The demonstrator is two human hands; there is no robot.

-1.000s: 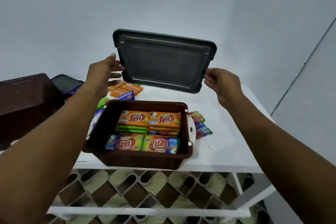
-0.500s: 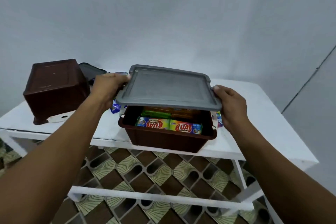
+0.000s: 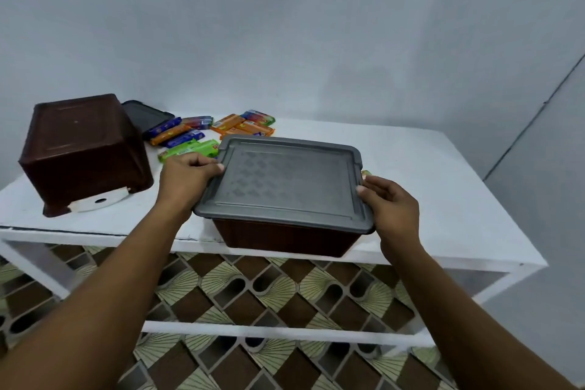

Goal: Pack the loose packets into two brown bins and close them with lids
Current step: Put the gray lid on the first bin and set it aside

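Head cam view, going from the left: we've got a dark brown plastic bin (image 3: 84,149) sitting upside down on the white table (image 3: 443,187), with a dark flat plastic lid (image 3: 145,115) lying just behind it, partly hidden. Next to that, a scatter of loose snack packets (image 3: 196,133) in orange, blue and green lies on the tabletop, outside either bin. Our left hand (image 3: 186,179) grips the left edge of the grey rectangular plastic lid (image 3: 285,184), fingers curled round the rim. That lid sits flat on the second brown bin (image 3: 285,239), which stands upright at the table's front edge, so we can't see what's inside. Our right hand (image 3: 391,209) holds the lid's right edge, thumb on the rim, fingers curled.
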